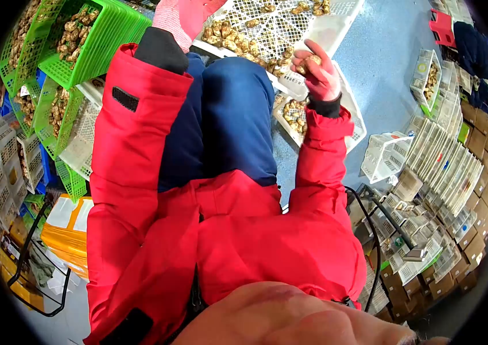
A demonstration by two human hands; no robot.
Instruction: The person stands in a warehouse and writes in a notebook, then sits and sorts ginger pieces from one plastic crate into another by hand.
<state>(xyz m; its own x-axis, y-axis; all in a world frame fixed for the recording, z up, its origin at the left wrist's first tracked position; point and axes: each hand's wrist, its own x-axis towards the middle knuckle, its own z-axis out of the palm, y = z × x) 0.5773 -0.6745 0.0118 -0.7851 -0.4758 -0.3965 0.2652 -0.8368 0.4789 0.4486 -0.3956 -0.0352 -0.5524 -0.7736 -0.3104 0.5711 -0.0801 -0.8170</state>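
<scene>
My right hand (pixel 320 76), in a pinkish-red work glove, is closed around a knobbly brown-and-cream lump (pixel 313 61); its exact kind is not clear. It is raised beside the corner of a white plastic crate (pixel 336 29) in front of my knees. Many similar lumps (pixel 229 39) lie on the lattice bottom of that crate. My left hand (pixel 182 18), gloved alike, is over the crate's left end at the top edge of the view. Its fingers are mostly cut off, so their hold is hidden. Below my right hand, another white crate (pixel 354 109) holds more lumps.
Stacked green crates (pixel 103 43) with lumps stand on my left. An orange-taped box (pixel 67 244) sits lower left. On my right are a white basket (pixel 386 156), stacked white crates (pixel 445 164), cardboard boxes (pixel 479 195) and a black metal frame (pixel 377 236). The floor (pixel 370 52) is blue.
</scene>
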